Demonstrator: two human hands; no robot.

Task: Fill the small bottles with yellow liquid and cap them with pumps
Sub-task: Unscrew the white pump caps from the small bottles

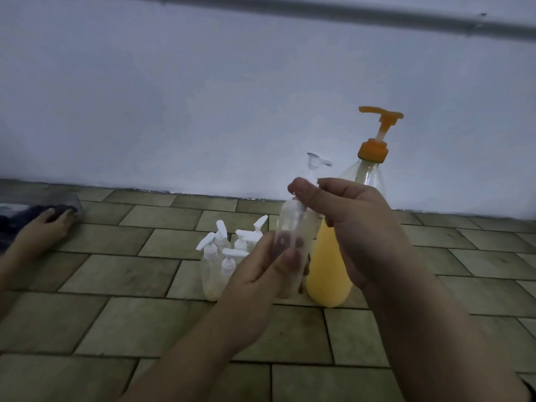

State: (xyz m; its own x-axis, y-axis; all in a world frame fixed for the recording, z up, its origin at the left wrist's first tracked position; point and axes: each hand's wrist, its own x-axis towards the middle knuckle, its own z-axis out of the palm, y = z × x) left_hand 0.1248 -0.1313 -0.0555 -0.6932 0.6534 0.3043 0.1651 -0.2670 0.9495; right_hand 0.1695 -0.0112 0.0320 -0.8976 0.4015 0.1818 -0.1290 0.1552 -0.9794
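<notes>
My left hand (pixel 262 265) grips a small clear bottle (pixel 293 227) around its lower body, held up above the floor. It looks empty. My right hand (pixel 342 219) pinches the collar of a white pump (pixel 317 165) at the bottle's neck, its tube reaching down inside. Right behind stands a large clear bottle (pixel 330 274), about half full of yellow liquid, with an orange pump (pixel 377 132) on top. To the left, several small bottles with white pumps (pixel 226 253) stand clustered on the floor; some hold a little pale liquid.
The floor (pixel 145 314) is tiled in greenish-brown bricks and meets a pale wall (pixel 203 97) behind the bottles. At the far left another person's hand (pixel 48 227) rests on a dark cloth and a grey object. A pipe runs overhead.
</notes>
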